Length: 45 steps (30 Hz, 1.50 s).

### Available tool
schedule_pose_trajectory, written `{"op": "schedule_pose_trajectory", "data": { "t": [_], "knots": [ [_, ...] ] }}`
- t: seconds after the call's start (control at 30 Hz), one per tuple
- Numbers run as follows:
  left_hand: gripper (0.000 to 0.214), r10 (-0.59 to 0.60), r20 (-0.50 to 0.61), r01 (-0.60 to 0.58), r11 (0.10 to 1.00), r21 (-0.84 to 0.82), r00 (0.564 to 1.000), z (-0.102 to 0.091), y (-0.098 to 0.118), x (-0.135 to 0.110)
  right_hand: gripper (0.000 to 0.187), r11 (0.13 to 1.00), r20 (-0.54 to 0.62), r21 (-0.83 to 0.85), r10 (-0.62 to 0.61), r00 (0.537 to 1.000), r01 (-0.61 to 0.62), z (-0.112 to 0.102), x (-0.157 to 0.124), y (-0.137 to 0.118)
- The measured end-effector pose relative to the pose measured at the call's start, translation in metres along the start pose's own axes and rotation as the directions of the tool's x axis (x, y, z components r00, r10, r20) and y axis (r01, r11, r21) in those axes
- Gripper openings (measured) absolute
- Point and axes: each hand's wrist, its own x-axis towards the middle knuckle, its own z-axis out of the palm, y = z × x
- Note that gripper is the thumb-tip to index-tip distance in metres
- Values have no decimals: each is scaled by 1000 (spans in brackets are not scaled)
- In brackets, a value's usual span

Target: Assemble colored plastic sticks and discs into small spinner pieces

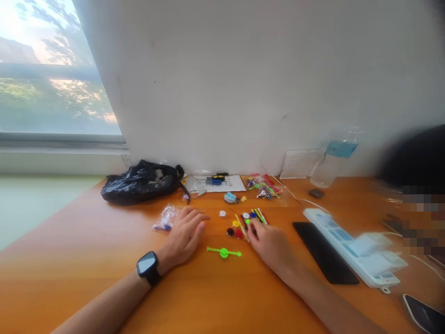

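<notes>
My left hand (185,234) lies flat on the orange table (86,260), fingers stretched out and holding nothing; a black watch (148,266) sits on its wrist. My right hand (269,243) rests with its fingertips among a small pile of coloured plastic discs and sticks (243,222); its fingers curl and hide what they touch. A green stick with a green disc on it (224,252) lies between the two hands. A small clear bag (166,218) of parts lies just left of my left hand.
A black plastic bag (141,182), a white paper sheet (225,183) and more bagged coloured parts (264,188) lie by the wall. A power strip (347,243), a dark phone (325,253) and a water bottle (332,162) stand to the right. Another person's blurred shape is at far right.
</notes>
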Motion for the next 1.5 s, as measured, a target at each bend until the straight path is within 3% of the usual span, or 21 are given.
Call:
{"op": "schedule_pose_trajectory", "data": {
  "t": [0.1, 0.2, 0.3, 0.37, 0.47, 0.57, 0.7, 0.83, 0.97, 1.17, 1.4, 1.5],
  "knots": [
    [32, -8, -10, 8, 1000, 5, 1000, 1, -1, 0, 22, 969, -31, 241, 58, 998, -48, -6, 0, 1],
    [31, -1, -52, 4, 999, 53, 999, 1, 0, 0, 23, 823, 29, 565, 54, 998, -61, -14, -4, -3],
    [39, 81, -154, -51, 980, 190, 985, 2, 5, -3, 23, 733, 33, 680, -14, 999, -12, -18, -10, -10],
    [48, 201, -185, -141, 945, 294, 962, 5, 12, -7, 20, 737, 2, 674, -68, 998, 49, -18, -16, -15],
    [51, 381, -87, -321, 864, 388, 921, 9, 24, -16, 15, 746, -47, 641, -200, 979, 183, -20, -24, -22],
    [48, 434, 47, -420, 832, 361, 900, 11, 30, -21, 13, 736, -67, 609, -324, 944, 296, -23, -32, -28],
    [45, 473, 51, -469, 844, 260, 880, 7, 29, -20, 12, 720, -29, 626, -361, 932, 298, -28, -37, -33],
    [35, 438, 83, -444, 863, 240, 895, 7, 30, -15, 14, 709, 8, 661, -333, 943, 244, -30, -33, -30],
    [20, 325, 51, -327, 911, 251, 944, 10, 29, -8, 16, 796, -33, 581, -181, 983, 167, -26, -23, -20],
    [36, 132, -60, -122, 981, 152, 989, 15, 11, -7, 23, 908, 36, 409, -122, 992, 97, -11, -9, -5],
    [33, 169, 77, -176, 979, 102, 983, 15, 13, -10, 26, 931, 84, 338, -174, 981, 136, -1, -7, -1],
    [29, 195, 77, -202, 974, 99, 978, 13, 16, -9, 25, 934, 96, 323, -197, 976, 157, 0, -7, -2]
  ]
}}
